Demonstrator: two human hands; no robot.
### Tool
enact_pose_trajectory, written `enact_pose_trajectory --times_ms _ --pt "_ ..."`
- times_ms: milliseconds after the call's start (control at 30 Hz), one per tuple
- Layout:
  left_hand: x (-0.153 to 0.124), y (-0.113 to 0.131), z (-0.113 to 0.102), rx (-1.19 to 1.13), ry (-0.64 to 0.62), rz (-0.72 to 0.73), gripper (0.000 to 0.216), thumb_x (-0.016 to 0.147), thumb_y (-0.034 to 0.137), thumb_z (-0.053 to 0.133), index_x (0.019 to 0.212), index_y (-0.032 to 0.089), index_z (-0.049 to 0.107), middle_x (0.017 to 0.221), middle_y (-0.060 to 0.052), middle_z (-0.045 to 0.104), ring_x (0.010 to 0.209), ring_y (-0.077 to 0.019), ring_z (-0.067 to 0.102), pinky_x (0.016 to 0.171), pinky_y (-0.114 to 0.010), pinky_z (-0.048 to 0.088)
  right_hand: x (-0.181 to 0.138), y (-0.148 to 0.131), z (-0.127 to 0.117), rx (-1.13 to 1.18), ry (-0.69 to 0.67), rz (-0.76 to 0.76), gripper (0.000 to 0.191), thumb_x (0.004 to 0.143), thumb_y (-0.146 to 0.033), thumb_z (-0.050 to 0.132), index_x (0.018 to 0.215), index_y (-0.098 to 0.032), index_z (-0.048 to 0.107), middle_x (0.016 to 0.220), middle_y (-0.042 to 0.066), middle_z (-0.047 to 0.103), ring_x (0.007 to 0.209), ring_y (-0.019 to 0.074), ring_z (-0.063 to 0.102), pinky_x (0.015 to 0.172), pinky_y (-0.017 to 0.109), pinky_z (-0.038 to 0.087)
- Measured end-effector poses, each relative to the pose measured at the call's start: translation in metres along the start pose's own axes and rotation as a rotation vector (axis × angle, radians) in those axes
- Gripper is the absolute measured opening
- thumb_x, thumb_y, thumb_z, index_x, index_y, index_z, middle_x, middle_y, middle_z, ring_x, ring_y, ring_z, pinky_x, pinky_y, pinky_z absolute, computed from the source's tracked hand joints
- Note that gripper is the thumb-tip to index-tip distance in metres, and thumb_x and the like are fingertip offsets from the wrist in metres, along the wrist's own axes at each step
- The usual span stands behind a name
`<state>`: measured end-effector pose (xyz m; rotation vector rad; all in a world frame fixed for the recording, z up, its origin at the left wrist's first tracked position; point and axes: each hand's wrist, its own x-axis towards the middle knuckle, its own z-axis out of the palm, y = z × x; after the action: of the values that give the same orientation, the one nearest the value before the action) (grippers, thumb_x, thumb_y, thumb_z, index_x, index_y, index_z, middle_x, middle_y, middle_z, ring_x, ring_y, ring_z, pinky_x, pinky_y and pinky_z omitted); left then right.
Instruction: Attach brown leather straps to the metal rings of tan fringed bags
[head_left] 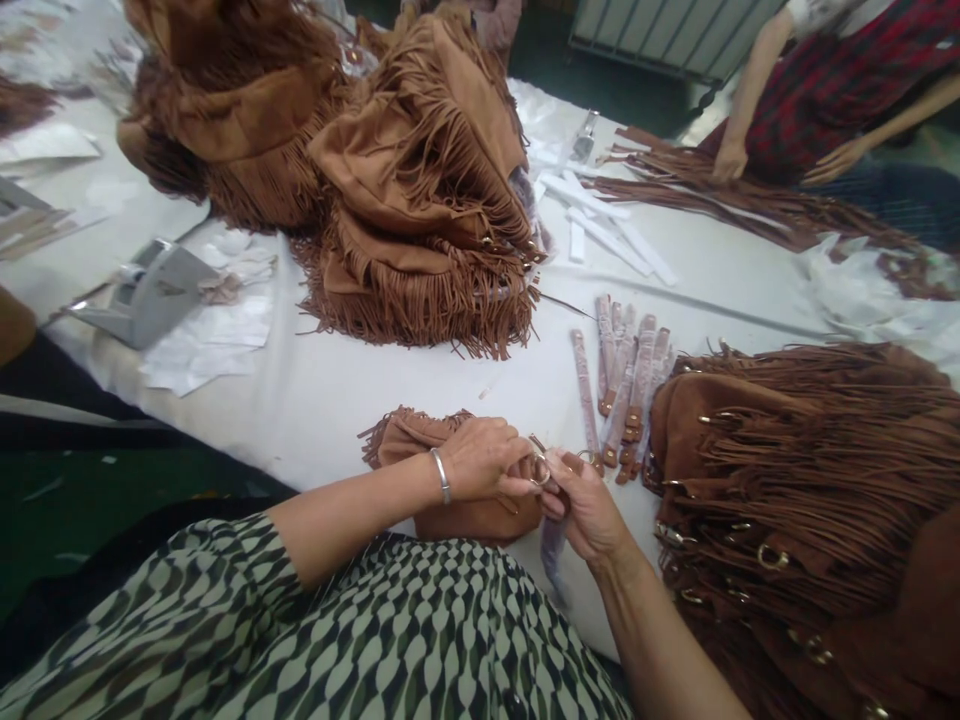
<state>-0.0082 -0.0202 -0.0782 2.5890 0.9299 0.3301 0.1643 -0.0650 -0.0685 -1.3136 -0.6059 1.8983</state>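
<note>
A small tan fringed bag lies on the table right in front of me, partly hidden under my hands. My left hand, with a bangle at its wrist, pinches a metal ring from the left. Closed around a strap in plastic wrap, my right hand meets the left at the ring; the strap hangs down below it. How ring, strap and bag connect is hidden by the fingers. Just beyond my right hand lie several plastic-wrapped straps with metal-studded ends.
Fringed brown bags are piled at the back, and a darker pile stands close on my right. At left is a grey metal tape dispenser beside white papers. Across the table, a person's hand touches long brown strips.
</note>
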Motion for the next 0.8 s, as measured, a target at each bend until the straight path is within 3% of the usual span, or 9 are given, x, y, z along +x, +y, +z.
enact_pose_trajectory --times_ms 133,333,567,667,800 --pt "0.0 0.002 -0.001 -0.044 -0.003 0.031 0.039 0.08 0.053 0.052 0.094 0.017 0.055 0.081 -0.004 0.06 0.076 -0.0173 0.052 0.065 -0.026 0.038 0.006 -0.012 -0.008 -0.011 -0.125 0.23 0.032 0.07 -0.04 0.07 0.064 -0.015 0.05 0.045 -0.011 0.031 0.032 0.0005 0.022 0.033 0.015 0.011" --pt "0.002 -0.003 -0.004 -0.059 -0.02 -0.016 0.038 0.084 0.053 0.045 0.088 0.018 0.057 0.079 -0.003 0.06 0.073 -0.0157 0.052 0.065 -0.026 0.038 0.003 -0.016 -0.01 -0.055 -0.106 0.064 0.028 0.07 -0.037 0.07 0.07 -0.014 0.055 0.052 -0.006 0.045 0.036 0.0005 0.029 0.035 0.015 0.014" --pt "0.001 0.006 0.005 -0.079 -0.005 0.103 0.038 0.083 0.052 0.047 0.097 0.017 0.053 0.082 -0.004 0.059 0.076 -0.0172 0.052 0.068 -0.028 0.04 0.015 -0.026 -0.03 -0.058 -0.319 0.334 0.025 0.066 -0.028 0.074 0.064 -0.01 0.057 0.045 -0.005 0.043 0.031 0.0006 0.025 0.033 0.016 0.009" --pt "0.001 0.003 0.005 -0.142 0.034 0.064 0.035 0.083 0.048 0.049 0.098 0.016 0.052 0.082 -0.004 0.058 0.077 -0.0162 0.053 0.068 -0.027 0.041 0.019 -0.016 -0.035 0.041 -0.234 0.266 0.026 0.066 -0.029 0.074 0.065 -0.014 0.053 0.047 -0.007 0.04 0.033 0.0011 0.024 0.034 0.016 0.011" --pt "0.001 -0.008 0.007 -0.262 0.091 -0.068 0.029 0.081 0.043 0.054 0.092 0.016 0.051 0.08 -0.002 0.058 0.072 -0.0135 0.054 0.064 -0.024 0.043 0.02 0.031 -0.026 0.207 -0.04 0.102 0.033 0.067 -0.036 0.072 0.068 -0.02 0.044 0.051 -0.01 0.033 0.038 0.0031 0.024 0.037 0.015 0.019"
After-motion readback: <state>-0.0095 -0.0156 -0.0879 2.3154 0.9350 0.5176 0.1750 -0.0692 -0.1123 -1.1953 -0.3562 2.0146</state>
